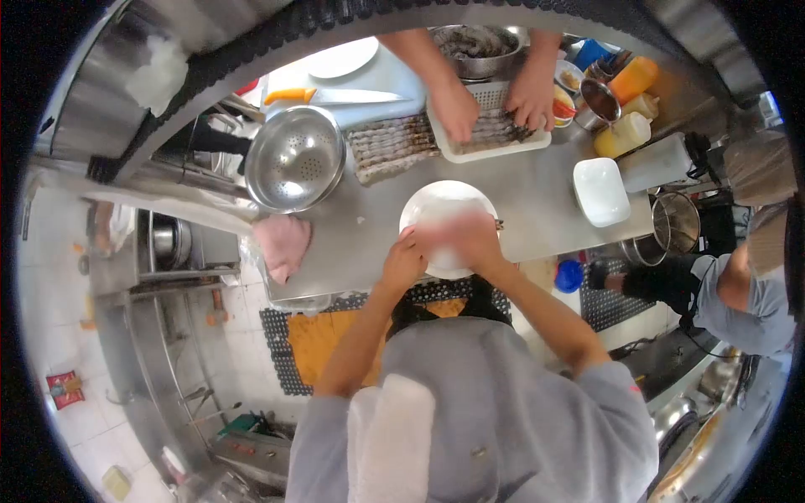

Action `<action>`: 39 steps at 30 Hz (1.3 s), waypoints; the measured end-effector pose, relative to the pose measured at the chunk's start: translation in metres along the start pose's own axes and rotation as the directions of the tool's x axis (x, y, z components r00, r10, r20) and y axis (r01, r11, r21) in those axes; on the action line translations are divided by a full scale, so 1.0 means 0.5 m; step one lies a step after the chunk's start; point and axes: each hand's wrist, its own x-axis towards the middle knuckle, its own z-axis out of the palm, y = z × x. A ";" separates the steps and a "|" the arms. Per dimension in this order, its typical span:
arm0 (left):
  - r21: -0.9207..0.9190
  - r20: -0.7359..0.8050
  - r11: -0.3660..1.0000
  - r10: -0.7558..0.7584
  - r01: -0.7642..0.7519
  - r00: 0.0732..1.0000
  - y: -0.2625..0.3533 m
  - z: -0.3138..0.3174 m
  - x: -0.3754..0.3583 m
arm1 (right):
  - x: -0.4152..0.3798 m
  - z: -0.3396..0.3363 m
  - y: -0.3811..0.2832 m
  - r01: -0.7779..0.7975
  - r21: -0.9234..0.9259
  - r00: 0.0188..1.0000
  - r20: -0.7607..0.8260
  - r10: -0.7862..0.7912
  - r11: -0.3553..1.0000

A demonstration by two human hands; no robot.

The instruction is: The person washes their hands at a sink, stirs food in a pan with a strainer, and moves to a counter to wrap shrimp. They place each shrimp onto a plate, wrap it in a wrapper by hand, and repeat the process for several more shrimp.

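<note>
A round white plate is in front of me at the near edge of the steel counter. My left hand is closed on the plate's left rim. Over the right part of the plate is my right hand, smeared by motion. A pale pinkish blur covers the plate's middle, so I cannot make out whether the right hand holds anything. Across the counter, another person's two hands press into a white perforated basket with shrimp. Rows of peeled shrimp lie to its left.
A steel colander and a pink cloth are on the left. Behind them, an orange-handled knife rests on a cutting board. A white square bowl and sauce bottles stand right. Another person is at far right.
</note>
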 end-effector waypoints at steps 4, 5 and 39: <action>0.030 -0.007 0.999 0.033 -0.032 0.999 -0.002 0.002 -0.001 | 0.003 0.002 0.002 0.029 -0.043 1.000 0.010 -0.028 0.999; 0.029 -0.005 0.999 0.027 -0.027 1.000 -0.001 0.001 -0.001 | 0.001 0.005 0.003 0.027 -0.040 1.000 0.015 -0.026 0.999; 0.096 -0.048 0.995 -0.020 0.024 0.999 -0.002 -0.006 0.000 | 0.017 0.027 -0.007 0.040 -0.006 0.997 0.060 -0.040 0.999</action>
